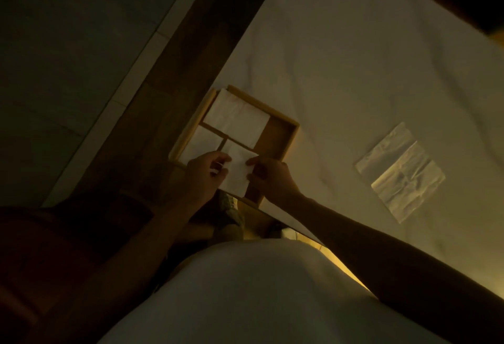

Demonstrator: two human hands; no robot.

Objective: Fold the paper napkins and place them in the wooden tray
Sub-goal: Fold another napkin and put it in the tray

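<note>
A wooden tray with dividers sits at the left edge of the white-covered table. A large folded napkin fills its far compartment and a smaller one lies in the near-left compartment. A folded white napkin is held over the tray's near compartment. My left hand pinches its left edge and my right hand pinches its right edge. The light is dim.
A creased clear plastic wrapper lies flat on the white tablecloth to the right of the tray. Dark wooden floor and a pale wall run along the left. My white shirt fills the bottom of the view.
</note>
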